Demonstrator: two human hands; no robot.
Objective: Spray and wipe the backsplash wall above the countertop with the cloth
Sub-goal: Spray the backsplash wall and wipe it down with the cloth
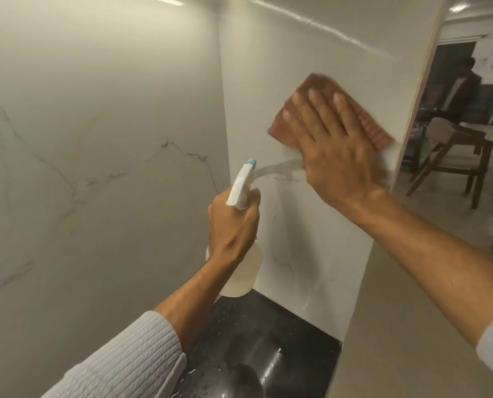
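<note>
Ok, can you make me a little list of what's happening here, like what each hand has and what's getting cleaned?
left: the left hand grips a clear plastic spray bottle with white trigger and blue nozzle, nozzle towards the wall
right: the right hand, fingers flat, presses a reddish-brown ribbed cloth on the wall
being cleaned: white marble-look backsplash wall
cloth spot: high up, near the wall's right edge
underneath: shiny black countertop with droplets

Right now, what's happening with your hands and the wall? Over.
Left hand grips spray bottle. Right hand flat, pressing brown cloth on marble backsplash. Nothing in the way.
</note>
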